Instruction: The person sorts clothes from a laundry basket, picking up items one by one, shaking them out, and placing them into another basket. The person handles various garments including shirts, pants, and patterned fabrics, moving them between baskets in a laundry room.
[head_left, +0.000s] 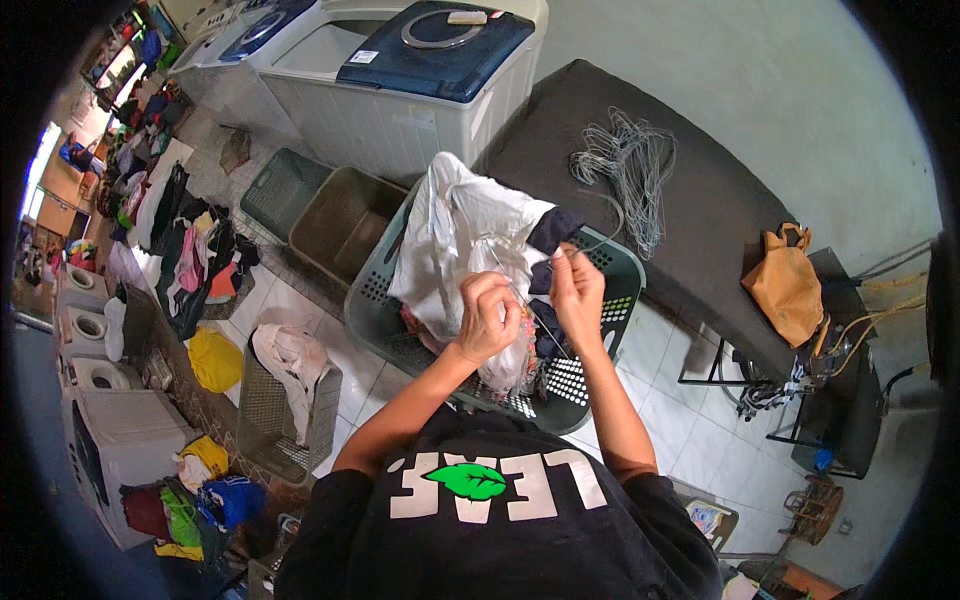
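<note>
A large dark green plastic laundry basket (634, 281) stands in front of me with clothes in it. On top lies a white cloth garment (450, 225) with a dark navy part beside it. Above the basket, my left hand (489, 315) has its fingers closed on a thin wire or cord (551, 336) that slants down to the right. My right hand (577, 292), just to the right, pinches a thin grey strand at the navy cloth; the strand curves off toward the bench. Whether both hands hold the same strand I cannot tell.
A tangled bundle of thin wire or cord (630, 176) lies on a dark padded bench (705, 225) with an orange-brown bag (786, 289). Twin-tub washing machines (375, 105) stand behind. To the left are baskets (330, 390), a brown bin (341, 217) and heaps of clothes (191, 259).
</note>
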